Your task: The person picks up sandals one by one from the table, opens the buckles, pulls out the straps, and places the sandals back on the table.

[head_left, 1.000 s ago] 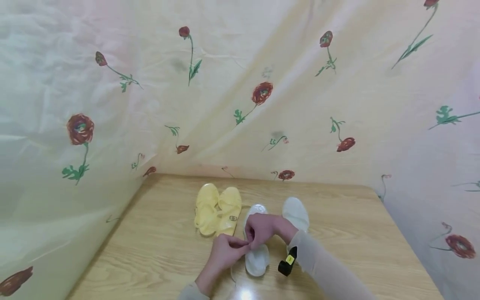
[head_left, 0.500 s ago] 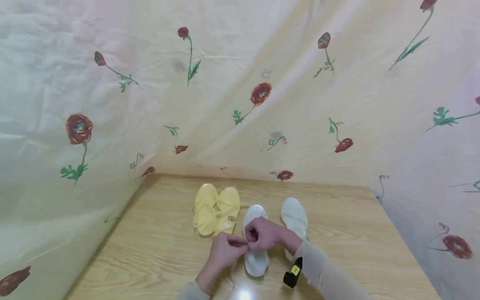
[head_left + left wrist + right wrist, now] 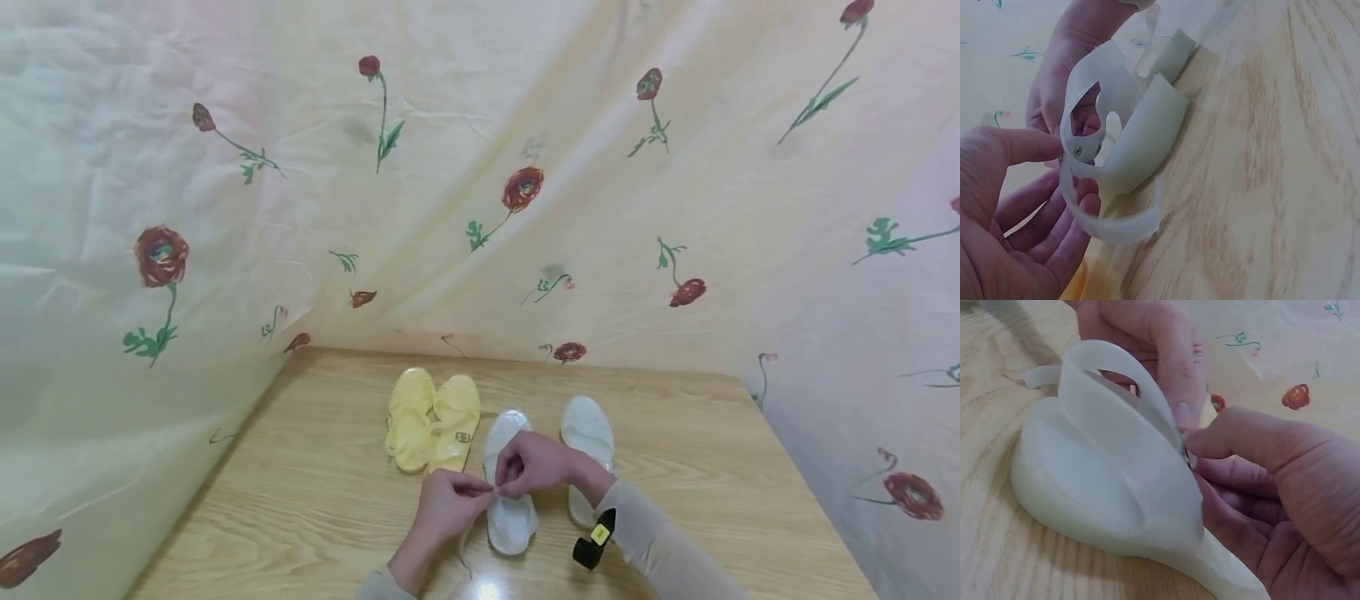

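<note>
A translucent white jelly sandal point(image 3: 512, 532) stands on the table below both hands, its heel towards me. My left hand point(image 3: 444, 505) comes in from the left and pinches the sandal's thin ankle strap point(image 3: 1119, 229), whose loose end curls down towards the wood. From the other side my right hand point(image 3: 537, 462) pinches at the small metal buckle point(image 3: 1187, 454), thumb and fingertips meeting those of the left hand. Fingers cover most of the buckle. To the right lies the matching white sandal point(image 3: 587, 427), partly behind my right wrist.
A pair of yellow sandals point(image 3: 413, 398) lies just left of the white one. Behind the wood-grain table point(image 3: 300, 492) hangs a pale floral curtain point(image 3: 442, 192), which also rises along both sides. A black wrist device point(image 3: 592, 550) hangs below the right sleeve.
My right hand has shifted slightly to the right, with its wrist and forearm lower and further right. The left hand keeps its place at the strap; the sandals stay put.
</note>
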A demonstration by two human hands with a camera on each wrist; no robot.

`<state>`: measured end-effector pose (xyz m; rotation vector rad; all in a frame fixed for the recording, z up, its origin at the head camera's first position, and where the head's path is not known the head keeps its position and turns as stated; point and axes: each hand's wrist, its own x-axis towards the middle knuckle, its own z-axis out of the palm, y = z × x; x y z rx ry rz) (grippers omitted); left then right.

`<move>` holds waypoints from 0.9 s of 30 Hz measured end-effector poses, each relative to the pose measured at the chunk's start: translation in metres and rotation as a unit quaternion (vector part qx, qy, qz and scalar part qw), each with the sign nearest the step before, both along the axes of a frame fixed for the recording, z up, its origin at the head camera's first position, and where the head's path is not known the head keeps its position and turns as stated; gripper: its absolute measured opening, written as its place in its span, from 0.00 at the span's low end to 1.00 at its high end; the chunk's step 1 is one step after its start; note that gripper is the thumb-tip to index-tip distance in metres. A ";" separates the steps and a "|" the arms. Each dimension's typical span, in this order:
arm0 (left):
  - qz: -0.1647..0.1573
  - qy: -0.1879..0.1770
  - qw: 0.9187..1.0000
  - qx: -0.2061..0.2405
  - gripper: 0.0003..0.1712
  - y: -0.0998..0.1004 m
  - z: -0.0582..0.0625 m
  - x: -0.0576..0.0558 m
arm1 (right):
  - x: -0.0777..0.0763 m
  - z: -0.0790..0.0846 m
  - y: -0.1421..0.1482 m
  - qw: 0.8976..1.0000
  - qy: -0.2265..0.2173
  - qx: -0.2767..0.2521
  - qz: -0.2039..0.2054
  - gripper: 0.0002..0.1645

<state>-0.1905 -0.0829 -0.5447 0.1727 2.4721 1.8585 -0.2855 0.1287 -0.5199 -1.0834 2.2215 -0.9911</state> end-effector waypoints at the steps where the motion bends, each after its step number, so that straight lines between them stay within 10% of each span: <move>1: -0.003 0.002 1.000 -0.004 0.07 0.000 0.000 -0.001 | 0.001 0.000 -0.001 1.000 0.009 0.004 -0.001 0.02; 9: -0.027 0.018 0.998 -0.048 0.08 -0.001 -0.001 -0.007 | 0.010 -0.005 -0.003 0.998 0.062 -0.005 -0.012 0.06; 27: -0.037 0.005 0.998 -0.055 0.12 -0.004 0.003 -0.010 | 0.017 0.002 0.006 0.998 -0.014 -0.046 -0.027 0.05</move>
